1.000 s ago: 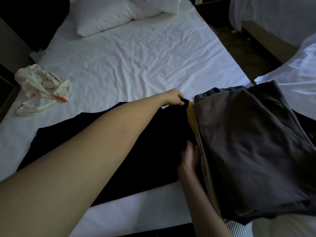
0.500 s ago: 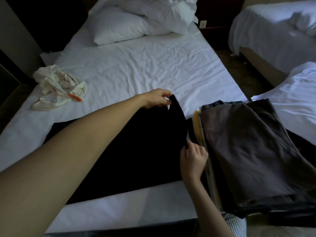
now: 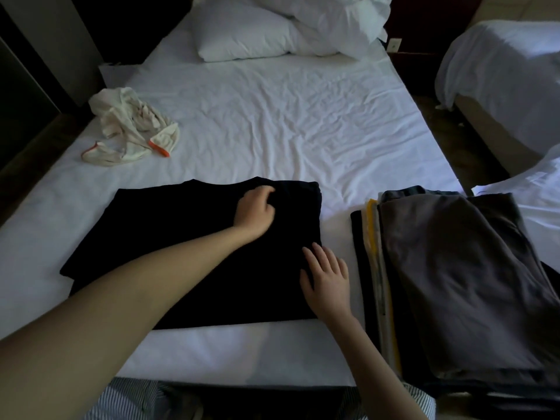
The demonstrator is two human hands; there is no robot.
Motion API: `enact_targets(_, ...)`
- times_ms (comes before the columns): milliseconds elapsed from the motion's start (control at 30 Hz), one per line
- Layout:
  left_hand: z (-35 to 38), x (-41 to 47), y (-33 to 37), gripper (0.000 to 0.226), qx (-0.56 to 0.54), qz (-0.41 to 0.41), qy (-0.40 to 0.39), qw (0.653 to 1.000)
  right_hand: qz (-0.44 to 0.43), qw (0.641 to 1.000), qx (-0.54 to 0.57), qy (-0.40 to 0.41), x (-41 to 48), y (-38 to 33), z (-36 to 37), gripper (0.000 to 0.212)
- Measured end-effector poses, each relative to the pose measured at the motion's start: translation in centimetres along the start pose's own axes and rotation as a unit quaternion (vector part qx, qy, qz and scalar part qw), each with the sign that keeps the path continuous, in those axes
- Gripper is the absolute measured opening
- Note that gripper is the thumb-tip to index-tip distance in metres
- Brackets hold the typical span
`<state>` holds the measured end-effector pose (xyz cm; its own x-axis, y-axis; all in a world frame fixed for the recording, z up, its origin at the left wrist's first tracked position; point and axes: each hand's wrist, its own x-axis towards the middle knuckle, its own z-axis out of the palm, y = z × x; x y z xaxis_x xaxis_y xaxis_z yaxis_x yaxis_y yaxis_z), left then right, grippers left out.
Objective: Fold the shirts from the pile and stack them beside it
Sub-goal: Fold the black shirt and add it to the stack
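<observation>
Fold stage: side fold of the black shirt (image 3: 188, 253), judged nearly complete. The shirt lies flat on the bed (image 3: 303, 122), close to the near edge. Its right side forms a straight folded edge. A strip of bare sheet separates that edge from the stack of folded clothes (image 3: 454, 283) on the right.

Your left hand (image 3: 254, 212) rests on the far right part of the shirt. Its fingers (image 3: 268, 194) are curled into the cloth in what reads as a pinch on the top layer. Your right hand (image 3: 327, 277) lies palm down across the right edge, its fingers (image 3: 316, 253) straight and slightly spread, pressing the fold flat.

Next move, as a judgement:
1. Release the pinch and smooth the folded layer outward.
2. Keep one hand on the cloth as an anchor, because soft fabric will probably slide on the sheet.
3. Fold in the left side, which spreads wider than the right.
4. Fold the length down to match the stack's outline, then lift the shirt onto the stack.

A crumpled cream garment (image 3: 130, 128) lies well apart at the far left of the bed and is likely the next item.
</observation>
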<state>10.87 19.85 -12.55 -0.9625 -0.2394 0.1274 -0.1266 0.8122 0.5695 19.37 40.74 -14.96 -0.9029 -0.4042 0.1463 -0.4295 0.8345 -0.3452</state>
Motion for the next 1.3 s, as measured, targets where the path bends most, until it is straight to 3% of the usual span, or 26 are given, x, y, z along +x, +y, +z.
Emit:
enact_targets(33,1.3,-0.8,1.1,0.05,0.018,0.079,-0.031,0.996,0.021,0.999,-0.018,-0.038,-0.2,0.2,0.6,0.046)
enact_targets(100,3.6,-2.7,2.6,0.056,0.127,0.179,-0.175,0.96,0.059,0.992,-0.042,-0.103,-1.3,0.9,1.9,0.055)
enact_targets(133,4.8,-3.5,2.5,0.054,0.185,0.181,-0.247,0.934,0.074,0.988,-0.044,-0.125,-1.8,1.3,2.3,0.059)
enact_targets(200,6.1,-4.5,1.8,0.053,0.218,0.15,-0.297,0.918,0.09,0.983,-0.041,-0.154,-2.3,1.6,2.5,0.064)
enact_targets(333,5.3,-3.3,0.9,0.058,0.219,0.084,-0.285,0.929,0.063,0.977,-0.074,-0.187,-2.4,1.7,2.0,0.105)
enact_targets(400,3.7,-2.5,-0.6,0.057,0.233,0.022,-0.269,0.934,0.071,0.974,-0.078,-0.199,-2.4,1.7,1.6,0.111)
enact_targets(567,-1.3,-5.4,-6.8,0.051,0.226,0.004,-0.264,0.938,0.067,0.96,-0.125,-0.242,-0.9,-0.4,-0.3,0.064)
enact_targets(700,-4.9,-8.7,-10.5,0.049,0.142,-0.02,-0.254,0.956,0.006,0.97,-0.138,-0.202,0.6,-4.1,-0.3,0.059)
enact_targets(800,-8.2,-10.1,-13.9,0.046,0.084,-0.07,-0.156,0.982,-0.074,0.966,-0.123,-0.213,1.7,-8.3,1.3,0.071)
enact_targets(867,-11.1,-10.8,-16.7,0.043,0.081,-0.123,-0.044,0.988,-0.11,0.961,-0.124,-0.222,2.6,-11.3,2.5,0.061)
enact_targets(1000,-16.8,-12.7,-23.7,0.039,0.026,-0.324,0.058,0.944,-0.151,0.952,-0.097,-0.247,4.4,-17.0,4.8,0.054)
enact_targets(1067,-18.4,-13.4,-26.2,0.036,-0.014,-0.375,0.052,0.925,-0.169,0.948,-0.087,-0.254,5.3,-19.8,6.0,0.053)
enact_targets(1200,-19.5,-12.9,-27.9,0.03,-0.101,-0.33,-0.012,0.938,-0.173,0.948,-0.052,-0.26,7.4,-24.9,8.4,0.053)
enact_targets(1300,-19.6,-11.9,-28.1,0.024,-0.178,-0.326,-0.054,0.927,-0.166,0.949,-0.023,-0.266,8.7,-28.2,10.1,0.054)
